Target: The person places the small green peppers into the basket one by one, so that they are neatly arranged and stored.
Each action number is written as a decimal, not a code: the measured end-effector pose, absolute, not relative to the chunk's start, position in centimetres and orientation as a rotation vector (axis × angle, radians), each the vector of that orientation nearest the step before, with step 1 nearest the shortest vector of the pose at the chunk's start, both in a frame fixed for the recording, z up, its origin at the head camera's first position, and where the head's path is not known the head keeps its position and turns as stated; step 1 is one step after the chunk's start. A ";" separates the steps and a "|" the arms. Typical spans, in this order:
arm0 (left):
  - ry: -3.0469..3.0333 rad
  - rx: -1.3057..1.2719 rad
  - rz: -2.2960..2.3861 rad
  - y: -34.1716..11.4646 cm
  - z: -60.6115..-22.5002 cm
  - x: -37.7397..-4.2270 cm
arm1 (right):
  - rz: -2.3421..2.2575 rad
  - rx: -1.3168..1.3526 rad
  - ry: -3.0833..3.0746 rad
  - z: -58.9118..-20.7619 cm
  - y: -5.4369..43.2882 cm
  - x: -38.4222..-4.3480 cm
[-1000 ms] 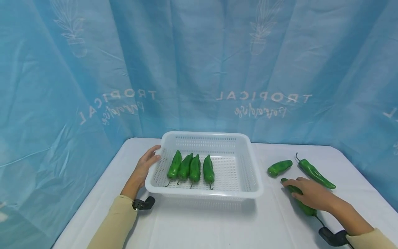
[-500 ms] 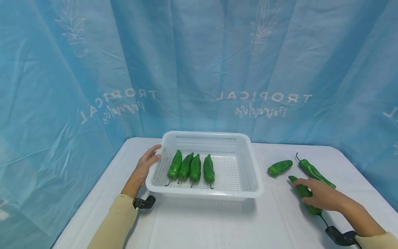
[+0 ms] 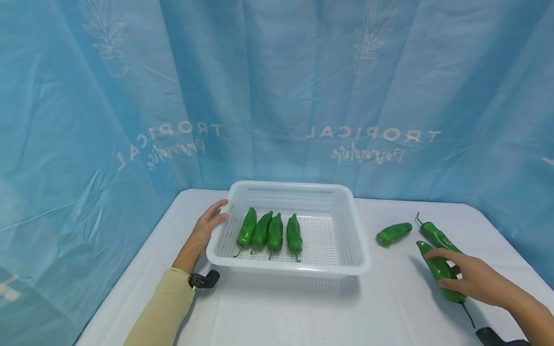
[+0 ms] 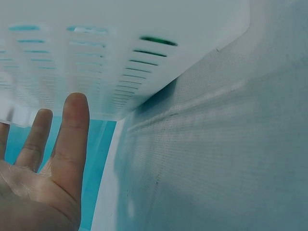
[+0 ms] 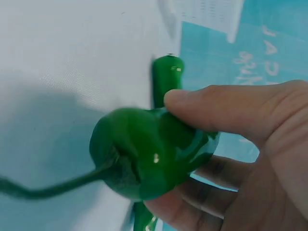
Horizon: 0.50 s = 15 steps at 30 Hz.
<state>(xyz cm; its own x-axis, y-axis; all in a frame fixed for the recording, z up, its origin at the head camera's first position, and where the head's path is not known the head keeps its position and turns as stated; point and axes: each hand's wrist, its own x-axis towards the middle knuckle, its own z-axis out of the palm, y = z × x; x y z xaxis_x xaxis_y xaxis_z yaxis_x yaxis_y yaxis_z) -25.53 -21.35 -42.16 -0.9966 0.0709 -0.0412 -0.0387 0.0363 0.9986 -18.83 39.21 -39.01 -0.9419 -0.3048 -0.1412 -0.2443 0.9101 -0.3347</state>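
On the right of the head view, my right hand (image 3: 478, 278) pinches a long green pepper (image 3: 439, 266) between thumb and fingers. Its stem (image 5: 57, 187) points toward the wrist camera, and the pepper appears raised off the cloth, with a shadow beside it. My left hand (image 3: 203, 230) touches the left side of a white perforated basket (image 3: 285, 267), fingers fairly straight. In the left wrist view, the thumb (image 4: 72, 139) lies near the basket's slotted outer wall (image 4: 110, 57). Several green peppers (image 3: 275, 235) lie side by side in the basket's left half.
Two more green peppers lie on the white cloth-covered table (image 3: 303, 312): a short one (image 3: 394, 234) right of the basket, and a longer one (image 3: 437, 235) partly behind the held pepper. A blue printed curtain (image 3: 268, 96) hangs behind the table.
My right hand has moved to the right with the pepper, which now appears lifted from the table. The left hand stays at the basket, and the head view has shifted slightly.
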 end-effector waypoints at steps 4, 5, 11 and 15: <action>2.191 0.045 2.139 -21.3 -42.1 -25.5 | -0.485 -0.351 2.901 -38.7 39.7 -17.9; 2.187 0.048 2.141 -21.3 -42.0 -25.6 | -0.487 -0.335 2.903 -38.7 39.8 -17.7; 2.190 0.056 2.130 -21.4 -42.1 -25.6 | -0.523 -0.307 2.922 -38.5 39.8 -16.9; 2.187 0.051 2.134 -21.4 -42.2 -25.6 | -0.561 -0.359 2.977 -38.1 39.3 -16.5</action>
<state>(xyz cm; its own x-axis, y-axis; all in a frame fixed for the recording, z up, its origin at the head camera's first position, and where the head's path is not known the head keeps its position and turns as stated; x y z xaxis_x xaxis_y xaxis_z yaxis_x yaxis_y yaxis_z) -25.59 -21.38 -42.18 -0.9958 0.0835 -0.0376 -0.0355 0.0263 0.9990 -16.50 39.33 -38.06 -0.9683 -0.2455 -0.0453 -0.2123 0.9050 -0.3686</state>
